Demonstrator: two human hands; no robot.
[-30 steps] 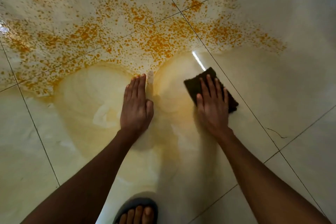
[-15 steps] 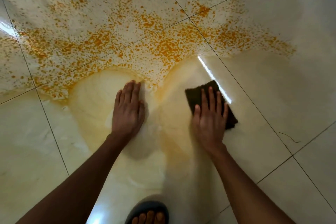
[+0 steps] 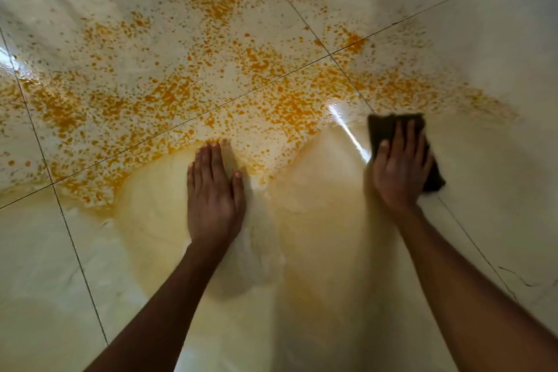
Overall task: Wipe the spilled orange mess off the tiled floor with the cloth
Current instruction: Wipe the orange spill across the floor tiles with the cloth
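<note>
Glossy cream tiled floor [image 3: 498,39] with thin dark grout lines, seen from above. Orange spill [image 3: 187,90] speckled in a wide band across the far tiles, densest near the middle; nearer, two pale yellowish smeared arcs of wiped, wet floor meeting in a point between the hands. Bright streak of reflected light just left of the cloth. Left hand [image 3: 214,196] flat on the wet tile, fingers straight and together, fingertips touching the near edge of the orange specks, holding nothing. Right hand [image 3: 398,172] pressed flat on a dark brown cloth [image 3: 380,127], fingers spread and fairly straight on top of it, at the right end of the spill's near edge. Cloth partly hidden under that hand, corners showing beyond the fingers and at the right. Both bare forearms reaching in from the bottom edge.
</note>
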